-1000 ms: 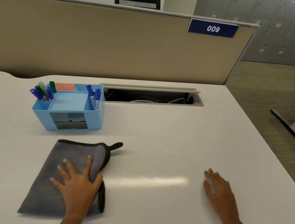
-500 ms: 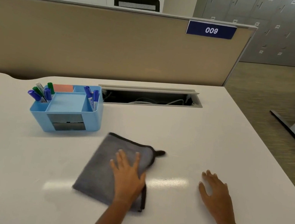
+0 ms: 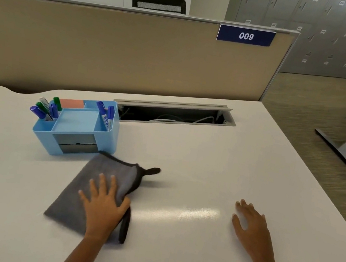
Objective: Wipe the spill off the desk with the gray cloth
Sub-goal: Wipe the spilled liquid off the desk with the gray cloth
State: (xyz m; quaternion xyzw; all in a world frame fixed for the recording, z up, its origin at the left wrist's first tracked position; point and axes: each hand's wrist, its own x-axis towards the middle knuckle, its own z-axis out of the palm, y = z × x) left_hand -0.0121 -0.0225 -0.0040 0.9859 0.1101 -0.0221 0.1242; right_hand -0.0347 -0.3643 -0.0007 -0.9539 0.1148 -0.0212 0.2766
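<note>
The gray cloth [image 3: 103, 173], with a dark border and a small hanging loop, lies flat on the white desk [image 3: 207, 166] just in front of the blue organizer. My left hand [image 3: 104, 208] presses down on its near right part, fingers spread and thumb at the cloth's dark edge. My right hand [image 3: 251, 227] rests flat on the bare desk to the right, holding nothing. A glossy light streak lies between the hands; I cannot make out a spill.
A blue desk organizer [image 3: 76, 130] with markers and a pink pad stands left of centre, almost touching the cloth's far corner. Behind it are an open cable slot [image 3: 174, 116] and a beige partition [image 3: 134, 55]. The desk's right edge drops to the floor.
The cloth and my left hand swept right across the desk, then came back partway left toward the organizer. My right hand has stayed in place.
</note>
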